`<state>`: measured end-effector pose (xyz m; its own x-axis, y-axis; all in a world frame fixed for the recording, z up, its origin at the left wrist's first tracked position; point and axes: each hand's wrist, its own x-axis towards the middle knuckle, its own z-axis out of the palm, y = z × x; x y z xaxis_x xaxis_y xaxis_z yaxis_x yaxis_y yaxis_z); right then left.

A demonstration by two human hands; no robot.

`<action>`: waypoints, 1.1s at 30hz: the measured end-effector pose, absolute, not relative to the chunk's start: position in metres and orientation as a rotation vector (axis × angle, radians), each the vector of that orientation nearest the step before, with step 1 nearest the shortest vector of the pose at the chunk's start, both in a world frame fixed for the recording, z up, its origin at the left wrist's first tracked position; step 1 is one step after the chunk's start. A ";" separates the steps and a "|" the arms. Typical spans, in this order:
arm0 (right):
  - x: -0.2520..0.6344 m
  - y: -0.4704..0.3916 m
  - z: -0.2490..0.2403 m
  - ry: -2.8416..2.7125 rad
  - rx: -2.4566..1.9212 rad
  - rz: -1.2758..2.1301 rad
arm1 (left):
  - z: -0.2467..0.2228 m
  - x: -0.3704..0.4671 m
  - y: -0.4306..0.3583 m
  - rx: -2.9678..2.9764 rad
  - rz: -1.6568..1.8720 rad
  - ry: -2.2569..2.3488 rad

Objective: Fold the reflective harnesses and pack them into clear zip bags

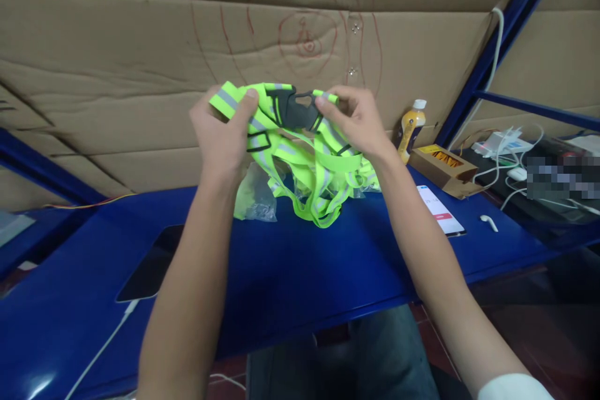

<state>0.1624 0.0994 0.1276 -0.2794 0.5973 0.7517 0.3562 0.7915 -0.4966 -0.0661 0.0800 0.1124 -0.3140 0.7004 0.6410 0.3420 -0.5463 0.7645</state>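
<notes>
Both hands hold up a neon yellow-green reflective harness (323,175) with grey stripes, above the table. My left hand (222,128) is closed on its strap, thumb pressed on the webbing left of the black side-release buckle (297,111). On the other side, my right hand (356,115) pinches the strap at the buckle's right end. The two buckle halves appear joined. Loose straps hang in loops below, with a black slider (259,140) near my left hand. Behind the straps lies a clear plastic bag (257,197) with something yellow-green in it.
The blue table (300,275) carries a dark phone (152,265) on a white cable at left. At right are a lit phone (441,211), an earbud (489,223), an open cardboard box (443,170), a juice bottle (412,128) and tangled cables. Cardboard (140,75) walls the back.
</notes>
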 end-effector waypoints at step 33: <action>0.182 0.117 0.128 -1.906 -0.738 0.308 | 0.107 -0.052 0.066 2.734 1.443 1.141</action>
